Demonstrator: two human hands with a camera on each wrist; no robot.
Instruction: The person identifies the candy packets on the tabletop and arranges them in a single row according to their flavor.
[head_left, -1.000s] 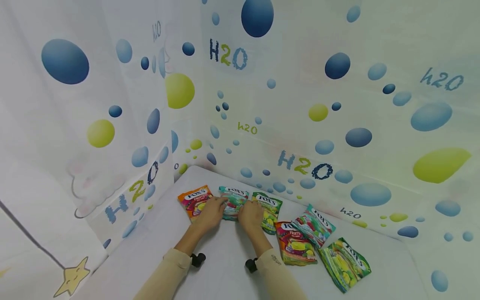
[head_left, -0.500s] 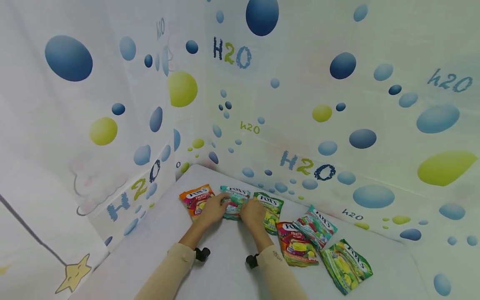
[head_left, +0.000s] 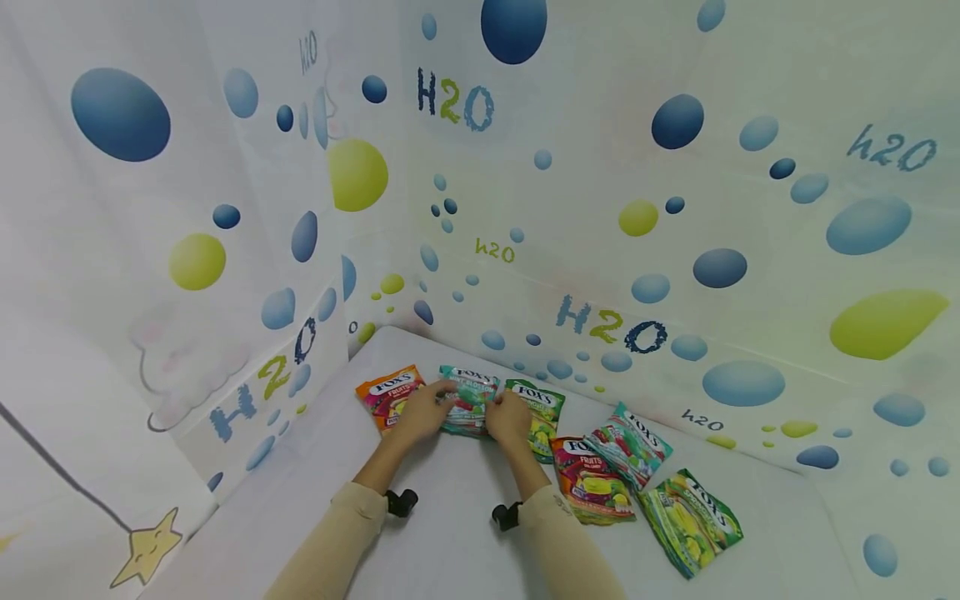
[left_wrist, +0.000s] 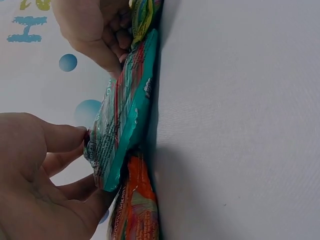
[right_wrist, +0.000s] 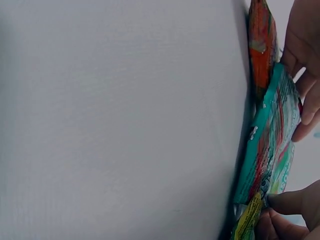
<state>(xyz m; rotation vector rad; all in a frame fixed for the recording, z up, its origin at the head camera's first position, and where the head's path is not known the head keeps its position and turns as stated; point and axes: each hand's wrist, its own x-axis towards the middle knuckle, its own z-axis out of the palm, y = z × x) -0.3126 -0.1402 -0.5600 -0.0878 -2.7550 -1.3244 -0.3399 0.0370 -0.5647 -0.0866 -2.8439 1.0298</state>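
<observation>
A teal Fox's candy bag (head_left: 471, 402) lies near the back of the white table, between my two hands. At its left edge, my left hand (head_left: 423, 412) pinches the bag; in the left wrist view the thumb sits on top and fingers go partly hidden under the bag (left_wrist: 122, 110). My right hand (head_left: 510, 417) pinches the opposite edge, its thumb at the bag's corner in the right wrist view. On the left, an orange Fox's bag (head_left: 384, 395) is partly covered by my left hand. A green Fox's bag (head_left: 546, 410) lies just right, overlapped by my right hand.
To the right lie a second orange-red bag (head_left: 596, 487), a second teal bag (head_left: 628, 450) overlapping it, and a second green bag (head_left: 692, 525). A white curtain (head_left: 570, 242) with blue and yellow dots rises behind the table (head_left: 442, 533).
The right hand has shifted slightly right towards the teal bag's edge, so more of the bag's front shows. The left hand stays at the left edge; the other bags lie as before.
</observation>
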